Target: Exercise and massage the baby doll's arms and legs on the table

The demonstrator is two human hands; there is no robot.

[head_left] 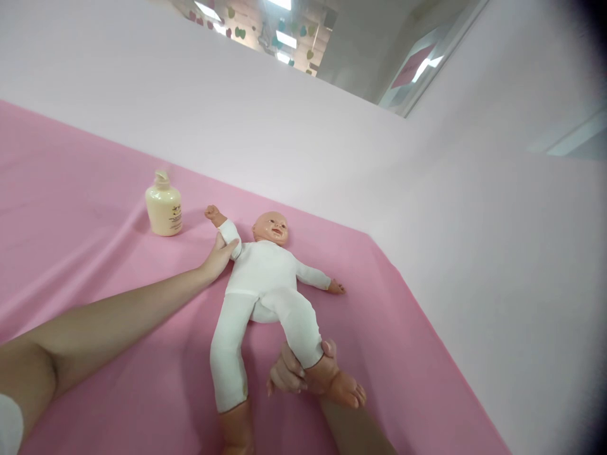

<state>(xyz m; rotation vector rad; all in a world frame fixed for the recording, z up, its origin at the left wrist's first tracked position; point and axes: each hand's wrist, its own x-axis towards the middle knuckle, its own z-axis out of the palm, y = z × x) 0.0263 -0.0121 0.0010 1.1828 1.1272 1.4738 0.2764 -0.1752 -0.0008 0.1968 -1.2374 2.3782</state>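
Note:
A baby doll (263, 268) with a white cloth body lies on its back on the pink sheet (142, 373), its head toward the wall. My left hand (220, 254) is closed round the doll's upper arm at the left of the view, with the thumb over the white sleeve. Under the doll's lower leg on the right side, my right hand (290, 371) wraps round the leg just above the ankle, fingers curled. The doll's other leg stretches down to the bottom edge of the view.
A cream pump bottle (164, 208) stands on the sheet at the left, beyond my left forearm. White walls (322, 145) rise behind and to the right of the pink surface. A window (284, 38) is at the top.

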